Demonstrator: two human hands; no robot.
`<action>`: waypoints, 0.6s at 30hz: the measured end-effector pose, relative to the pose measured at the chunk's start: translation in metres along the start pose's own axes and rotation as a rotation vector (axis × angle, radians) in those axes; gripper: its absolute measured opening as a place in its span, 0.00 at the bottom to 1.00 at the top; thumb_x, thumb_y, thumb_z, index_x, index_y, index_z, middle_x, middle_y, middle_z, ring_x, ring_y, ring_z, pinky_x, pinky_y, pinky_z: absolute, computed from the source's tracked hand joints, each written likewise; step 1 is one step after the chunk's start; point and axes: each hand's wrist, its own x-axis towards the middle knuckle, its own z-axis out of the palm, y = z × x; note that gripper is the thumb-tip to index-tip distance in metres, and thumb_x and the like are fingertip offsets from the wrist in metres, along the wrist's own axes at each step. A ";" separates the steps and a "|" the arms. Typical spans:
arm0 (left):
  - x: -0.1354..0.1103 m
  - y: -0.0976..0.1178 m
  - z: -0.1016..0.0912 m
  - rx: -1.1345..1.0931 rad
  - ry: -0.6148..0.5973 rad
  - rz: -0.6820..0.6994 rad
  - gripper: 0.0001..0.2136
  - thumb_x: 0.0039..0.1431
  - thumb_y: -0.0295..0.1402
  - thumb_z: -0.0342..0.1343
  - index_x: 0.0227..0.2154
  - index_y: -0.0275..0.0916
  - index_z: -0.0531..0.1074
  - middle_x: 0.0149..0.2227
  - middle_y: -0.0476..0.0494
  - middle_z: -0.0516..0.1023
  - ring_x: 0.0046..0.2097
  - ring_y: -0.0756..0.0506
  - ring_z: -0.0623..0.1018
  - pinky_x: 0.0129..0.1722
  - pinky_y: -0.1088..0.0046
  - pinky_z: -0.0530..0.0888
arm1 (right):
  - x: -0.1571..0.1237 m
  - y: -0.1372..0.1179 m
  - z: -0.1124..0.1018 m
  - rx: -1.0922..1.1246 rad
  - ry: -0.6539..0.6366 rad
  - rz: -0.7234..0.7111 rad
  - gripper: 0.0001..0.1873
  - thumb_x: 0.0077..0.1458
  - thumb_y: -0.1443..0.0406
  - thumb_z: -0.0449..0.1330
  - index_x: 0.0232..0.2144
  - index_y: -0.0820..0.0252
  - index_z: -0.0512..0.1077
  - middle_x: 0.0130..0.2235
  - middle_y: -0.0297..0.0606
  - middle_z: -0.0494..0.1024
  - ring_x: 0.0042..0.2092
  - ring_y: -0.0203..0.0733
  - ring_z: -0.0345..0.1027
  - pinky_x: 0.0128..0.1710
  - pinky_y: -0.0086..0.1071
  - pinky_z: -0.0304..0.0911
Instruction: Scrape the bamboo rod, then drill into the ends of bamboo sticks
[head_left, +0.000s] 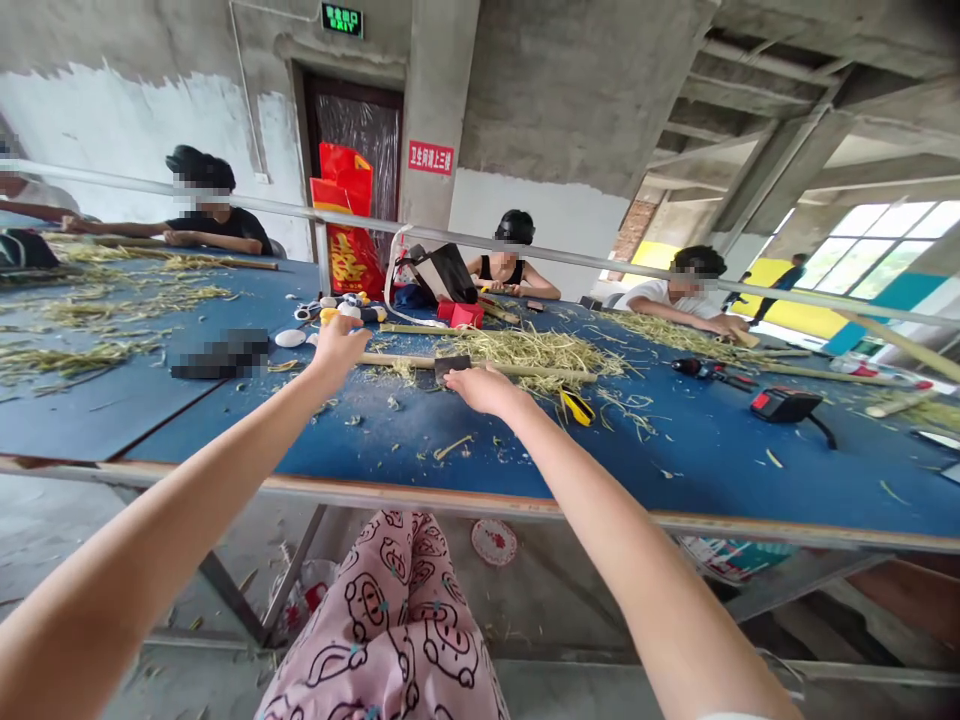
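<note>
Blue worktop (pixel 187 425) fills the view ahead of the knees in pink trousers (pixel 390 620). Far left of the left hand, loose straw (pixel 97 305) lies in drifts. Nearer that hand sit a pixelated object (pixel 220 353) and a white dish (pixel 290 338), and just past its fingertips is a cluster of small yellow and white items (pixel 337 312).

The left hand (pixel 337 350) is raised with its fingers apart, just above the left end of a bamboo stick (pixel 405 361) lying flat on the worktop. A black blade (pixel 452 367) stands on the stick, between the hands and close to the right hand (pixel 484 388). That hand rests on the stick with its fingers curled, though whether it is clamped there cannot be told.

Beyond the right hand, a straw pile (pixel 532 350) lies against the stick, and a yellow tool (pixel 576 406) sits just to its right. Well right of it are a drill (pixel 712 372) and a black and red power tool (pixel 787 405). Across the worktop sit three co-workers, at left (pixel 217 190), centre (pixel 510 260) and right (pixel 682 290), with a red bag (pixel 349 215) behind the left hand.
</note>
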 end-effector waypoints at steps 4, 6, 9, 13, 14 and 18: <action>0.026 0.005 0.007 0.072 -0.196 0.110 0.15 0.57 0.38 0.57 0.44 0.39 0.77 0.43 0.40 0.82 0.44 0.39 0.80 0.44 0.64 0.75 | 0.002 0.028 -0.012 -0.057 -0.002 -0.010 0.19 0.67 0.58 0.61 0.56 0.57 0.72 0.60 0.45 0.73 0.56 0.49 0.71 0.56 0.51 0.69; 0.045 0.009 0.016 0.112 -0.265 0.171 0.14 0.56 0.34 0.56 0.45 0.40 0.78 0.41 0.42 0.84 0.42 0.41 0.81 0.43 0.66 0.75 | 0.000 0.044 -0.013 -0.075 -0.010 0.001 0.17 0.67 0.61 0.60 0.57 0.57 0.73 0.61 0.45 0.75 0.58 0.51 0.71 0.60 0.56 0.64; 0.078 0.020 0.035 0.178 -0.349 0.235 0.19 0.57 0.31 0.52 0.51 0.42 0.76 0.35 0.47 0.85 0.38 0.43 0.82 0.40 0.70 0.76 | -0.005 0.063 -0.008 -0.076 0.008 0.006 0.20 0.70 0.69 0.53 0.60 0.52 0.73 0.65 0.42 0.72 0.63 0.53 0.69 0.67 0.61 0.52; 0.120 0.032 0.078 0.322 -0.412 0.325 0.19 0.56 0.32 0.54 0.50 0.41 0.78 0.38 0.45 0.85 0.41 0.40 0.82 0.41 0.70 0.74 | -0.015 0.075 0.003 -0.043 0.066 0.009 0.24 0.72 0.66 0.48 0.66 0.49 0.67 0.68 0.37 0.66 0.69 0.54 0.59 0.70 0.63 0.41; 0.128 0.034 0.091 0.360 -0.428 0.351 0.16 0.55 0.32 0.56 0.46 0.41 0.80 0.39 0.43 0.85 0.44 0.38 0.82 0.43 0.70 0.73 | -0.017 0.076 0.005 -0.033 0.077 0.007 0.24 0.73 0.65 0.48 0.66 0.48 0.66 0.68 0.35 0.66 0.70 0.53 0.57 0.71 0.64 0.37; 0.147 0.032 0.139 0.434 -0.492 0.459 0.09 0.60 0.36 0.62 0.38 0.36 0.79 0.38 0.41 0.82 0.45 0.39 0.80 0.47 0.64 0.74 | -0.022 0.080 0.009 0.008 0.086 -0.002 0.23 0.74 0.62 0.47 0.66 0.46 0.66 0.69 0.30 0.65 0.70 0.51 0.56 0.71 0.66 0.27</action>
